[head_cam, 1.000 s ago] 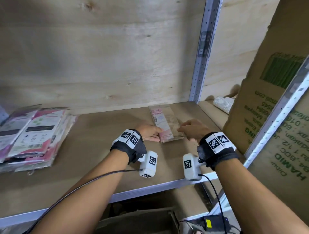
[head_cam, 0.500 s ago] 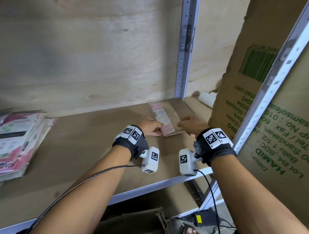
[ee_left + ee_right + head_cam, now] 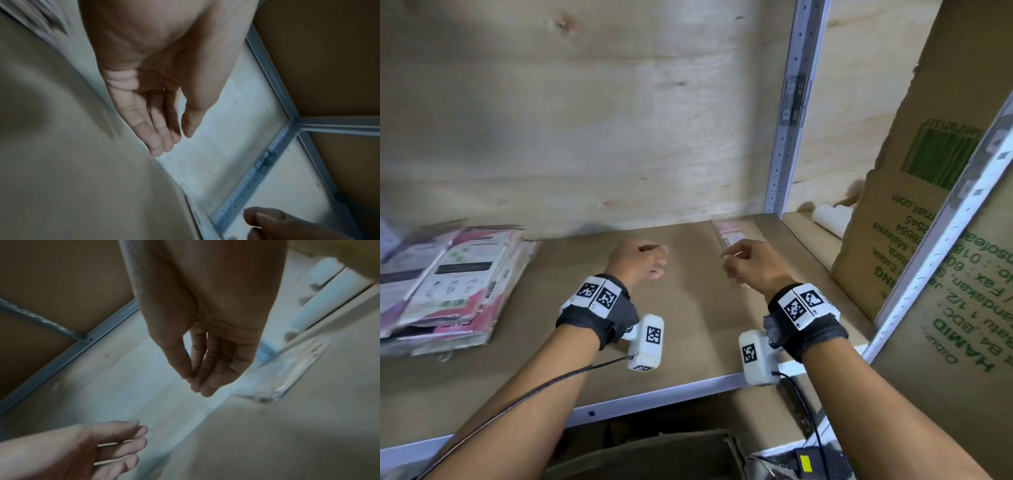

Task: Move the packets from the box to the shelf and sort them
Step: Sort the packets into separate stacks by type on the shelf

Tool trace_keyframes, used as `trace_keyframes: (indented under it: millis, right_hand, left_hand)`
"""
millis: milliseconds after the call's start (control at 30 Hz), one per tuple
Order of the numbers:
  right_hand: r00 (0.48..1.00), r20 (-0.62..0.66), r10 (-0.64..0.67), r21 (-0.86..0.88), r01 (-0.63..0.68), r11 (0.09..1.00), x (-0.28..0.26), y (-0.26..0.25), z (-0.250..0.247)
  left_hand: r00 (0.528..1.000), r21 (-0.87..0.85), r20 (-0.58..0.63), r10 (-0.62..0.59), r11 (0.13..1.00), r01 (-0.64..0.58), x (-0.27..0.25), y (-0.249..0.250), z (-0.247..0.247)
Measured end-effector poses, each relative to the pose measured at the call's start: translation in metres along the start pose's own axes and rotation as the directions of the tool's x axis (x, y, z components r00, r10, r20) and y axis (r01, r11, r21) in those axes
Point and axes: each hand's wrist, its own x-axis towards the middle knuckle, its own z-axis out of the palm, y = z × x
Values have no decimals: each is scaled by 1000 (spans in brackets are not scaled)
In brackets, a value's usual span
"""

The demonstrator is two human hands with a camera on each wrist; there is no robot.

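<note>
Both hands have let go of the slim packet and drawn back toward the shelf's front edge since half a second ago, when their fingers were on it.

At the far left of the shelf point(image 3: 688, 329) lies a stack of pink-and-white packets point(image 3: 448, 284), flat and a little fanned. Near the middle, the left hand point(image 3: 637, 262) hovers above the board, fingers straight and relaxed, holding nothing. Beside it, the right hand point(image 3: 753, 265) hangs with fingers loosely extended, also empty. Just behind the right hand, the slim packet point(image 3: 732, 233) rests flat at the back of the shelf, close to the metal upright point(image 3: 789, 113). Farther right stands a brown cardboard sheet point(image 3: 914, 205) with green print.
</note>
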Motion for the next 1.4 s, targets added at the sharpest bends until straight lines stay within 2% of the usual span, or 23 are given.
trace_keyframes:
  millis: [167, 333, 467, 600, 733, 800, 867, 933, 1033, 1267, 1333, 1400]
  right_hand:
    - [987, 135, -84, 139, 65, 988, -11, -43, 69]
    - [937, 325, -123, 103, 95, 990, -19, -72, 160]
    - [902, 416, -116, 73, 94, 993, -22, -86, 225]
    - [882, 465, -82, 64, 59, 996, -20, -109, 273]
    - [836, 549, 12, 43, -43, 998, -17, -134, 311]
    - [820, 568, 65, -21, -65, 998, -16, -143, 328]
    - [821, 565, 81, -106, -26, 994, -15, -147, 344]
    - [831, 551, 73, -148, 12, 989, -13, -147, 355]
    - [831, 548, 93, -122, -30, 992, -11, -142, 362]
    - [830, 543, 130, -154, -53, 987, -11, -136, 339]
    - [835, 538, 118, -67, -98, 993, -16, -132, 322]
    - [844, 527, 99, 79, -164, 983, -22, -126, 302]
  left_hand:
    - [988, -37, -155, -14, 999, 9, -15, -24, -94]
    - [944, -95, -329, -7, 995, -26, -30, -32, -184]
    - [913, -85, -408, -14, 996, -23, -42, -46, -239]
    - [902, -93, -430, -39, 996, -2, -50, -58, -274]
    - [878, -117, -476, -45, 993, -12, -53, -63, -294]
    - [874, -130, -482, -64, 991, 1, -55, -66, -302]
    - [870, -150, -485, -90, 988, 19, -55, -68, -307]
    - [862, -178, -494, -113, 984, 27, -56, -70, -313]
    - [856, -219, -497, -142, 975, 34, -57, -73, -321]
    - [846, -232, -514, -140, 972, 20, -53, -72, -312]
    - [864, -211, -488, -125, 977, 23, -50, -68, -299]
    - [908, -184, -405, -103, 983, 29, -45, -64, -287]
